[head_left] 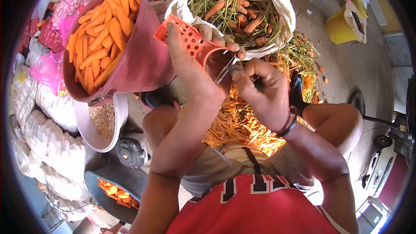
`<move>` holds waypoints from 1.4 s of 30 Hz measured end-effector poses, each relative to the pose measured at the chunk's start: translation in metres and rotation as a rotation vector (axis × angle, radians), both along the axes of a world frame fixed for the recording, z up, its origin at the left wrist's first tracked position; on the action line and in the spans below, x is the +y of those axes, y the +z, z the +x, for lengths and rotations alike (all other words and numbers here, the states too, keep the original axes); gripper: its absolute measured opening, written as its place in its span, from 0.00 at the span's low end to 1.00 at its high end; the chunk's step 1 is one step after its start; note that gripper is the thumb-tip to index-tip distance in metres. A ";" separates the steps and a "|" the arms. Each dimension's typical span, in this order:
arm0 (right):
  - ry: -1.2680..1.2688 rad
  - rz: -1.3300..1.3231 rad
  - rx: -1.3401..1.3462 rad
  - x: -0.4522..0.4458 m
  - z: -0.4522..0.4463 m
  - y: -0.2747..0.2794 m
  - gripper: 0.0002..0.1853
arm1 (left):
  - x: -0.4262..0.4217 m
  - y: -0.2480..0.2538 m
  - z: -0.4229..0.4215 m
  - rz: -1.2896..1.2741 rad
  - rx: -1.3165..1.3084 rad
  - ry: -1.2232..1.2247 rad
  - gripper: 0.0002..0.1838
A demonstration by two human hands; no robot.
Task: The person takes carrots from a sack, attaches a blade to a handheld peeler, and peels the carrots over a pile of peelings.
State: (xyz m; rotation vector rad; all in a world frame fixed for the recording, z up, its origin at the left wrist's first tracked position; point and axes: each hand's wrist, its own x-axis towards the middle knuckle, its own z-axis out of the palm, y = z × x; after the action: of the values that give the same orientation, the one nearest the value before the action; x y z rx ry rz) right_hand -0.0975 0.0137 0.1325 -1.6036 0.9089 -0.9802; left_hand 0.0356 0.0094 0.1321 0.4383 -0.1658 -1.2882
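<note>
My left hand (190,60) is closed around an orange plastic peeler (190,39) with a perforated body and a forked end. A thin metal blade (223,72) shows at the fork. My right hand (264,89) is at the blade end, its fingers curled and pinched together; what they hold, if anything, is hidden. Just beyond my hands stands a white sack (284,6) of unpeeled carrots (253,25) with green stems. Below my hands lies a pile of orange carrot peelings (242,128) between my legs.
A red bucket (145,60) of peeled carrots (104,34) stands at the left. Below it are a pale tub (123,117) and a dark bucket (93,186) with carrot pieces. White sacks (56,147) line the left side. A yellow container (340,28) stands at the upper right.
</note>
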 end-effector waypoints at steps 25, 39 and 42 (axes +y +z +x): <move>0.025 0.012 -0.075 -0.007 0.000 -0.008 0.11 | 0.003 0.004 0.003 0.038 0.022 -0.005 0.29; 0.051 0.096 -0.166 -0.001 0.002 -0.009 0.11 | 0.007 0.004 0.004 0.004 0.010 -0.015 0.27; 0.121 0.001 0.031 0.007 -0.001 0.000 0.11 | 0.004 0.002 0.005 -0.016 0.014 -0.023 0.27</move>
State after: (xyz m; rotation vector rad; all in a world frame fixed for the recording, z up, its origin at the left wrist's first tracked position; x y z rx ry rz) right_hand -0.0982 0.0205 0.1321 -1.6569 0.8234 -0.8723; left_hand 0.0407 0.0131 0.1344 0.4142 -0.1695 -1.3110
